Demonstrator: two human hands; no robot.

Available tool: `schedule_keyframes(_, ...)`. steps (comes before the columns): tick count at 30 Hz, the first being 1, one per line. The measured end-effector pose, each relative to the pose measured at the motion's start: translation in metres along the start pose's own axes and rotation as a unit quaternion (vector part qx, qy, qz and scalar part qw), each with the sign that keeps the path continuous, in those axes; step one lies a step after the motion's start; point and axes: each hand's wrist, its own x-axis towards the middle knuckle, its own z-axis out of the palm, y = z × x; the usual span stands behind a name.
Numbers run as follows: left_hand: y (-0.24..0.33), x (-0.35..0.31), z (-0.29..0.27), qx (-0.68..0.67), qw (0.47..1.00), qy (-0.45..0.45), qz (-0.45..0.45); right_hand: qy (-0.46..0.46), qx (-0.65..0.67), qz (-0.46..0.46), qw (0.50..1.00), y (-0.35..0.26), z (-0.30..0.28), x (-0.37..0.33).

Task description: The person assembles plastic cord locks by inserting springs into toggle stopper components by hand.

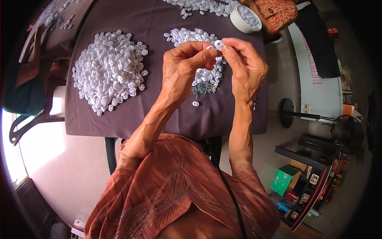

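Observation:
Between the thumb and fingers of my right hand (247,67) is a small white plastic piece (219,44) with a hole in it. My left hand (183,63) is closed in a pinch right beside it, its fingertips almost touching the piece; what they grip is too small to make out. Under and behind both hands spreads a pile of white two-holed oval pieces (187,36). A cluster of small dark screws (204,88) lies at the pile's near edge. One loose white piece (195,103) sits just nearer to me.
A dark cloth covers the table (119,123). On the left is a large heap of white pieces (111,69). At the far right edge stands a white tub (246,19) of pieces, close to another person's arm (254,10). More pieces (203,4) lie along the back.

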Motion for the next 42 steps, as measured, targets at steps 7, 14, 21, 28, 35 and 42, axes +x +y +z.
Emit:
schedule_keyframes(7,-0.001,0.001,-0.004,0.030,0.999,-0.030,0.003,0.001,-0.006,-0.006,1.000,0.002,0.001,-0.001)
schedule_keyframes(14,-0.002,0.002,-0.003,0.001,1.000,-0.002,-0.005,0.004,0.004,0.001,1.000,0.002,0.002,-0.004)
schedule_keyframes(21,-0.004,0.003,-0.004,-0.005,1.000,0.000,-0.014,-0.009,-0.026,-0.017,0.999,0.006,0.002,-0.006)
schedule_keyframes(28,-0.008,0.007,-0.010,-0.017,0.999,-0.038,-0.029,-0.022,-0.034,-0.020,0.999,0.009,-0.002,-0.006)
schedule_keyframes(35,-0.012,0.009,-0.012,-0.039,0.997,-0.025,-0.068,-0.052,-0.129,-0.098,0.985,0.014,-0.002,-0.006)
schedule_keyframes(42,-0.016,0.012,-0.017,-0.052,0.993,-0.049,-0.092,-0.045,-0.279,-0.209,0.936,0.018,-0.002,-0.003)
